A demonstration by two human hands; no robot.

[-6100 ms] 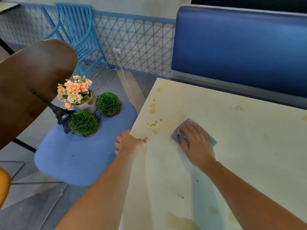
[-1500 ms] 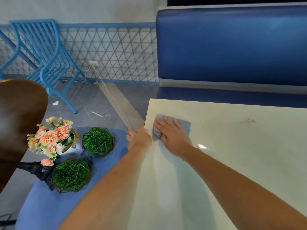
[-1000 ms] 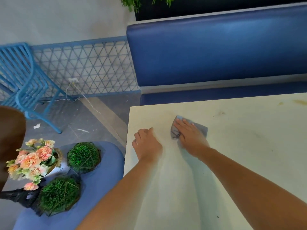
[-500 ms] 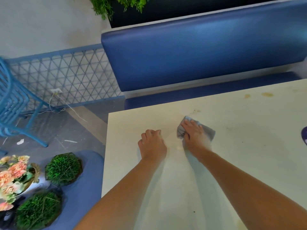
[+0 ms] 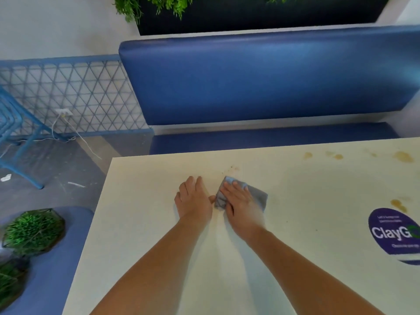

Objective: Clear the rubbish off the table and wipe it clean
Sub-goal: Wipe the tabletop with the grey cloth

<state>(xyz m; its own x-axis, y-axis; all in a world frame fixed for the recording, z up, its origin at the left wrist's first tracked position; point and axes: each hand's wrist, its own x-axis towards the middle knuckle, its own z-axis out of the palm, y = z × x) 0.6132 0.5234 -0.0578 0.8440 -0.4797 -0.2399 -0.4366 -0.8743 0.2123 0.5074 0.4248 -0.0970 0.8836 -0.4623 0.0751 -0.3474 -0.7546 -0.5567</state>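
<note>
Two green artificial grass balls sit on a blue seat left of the cream bench. The left hand lies flat on the bench, fingers straight. Just beside it, the right hand presses a grey cloth flat. Brown stains and a purple sticker lie right.

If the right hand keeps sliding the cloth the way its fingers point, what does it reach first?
The right hand, flat on the grey cloth, points up-left toward the far edge. It would likely first meet the small brown specks just ahead, then the table edge.
</note>
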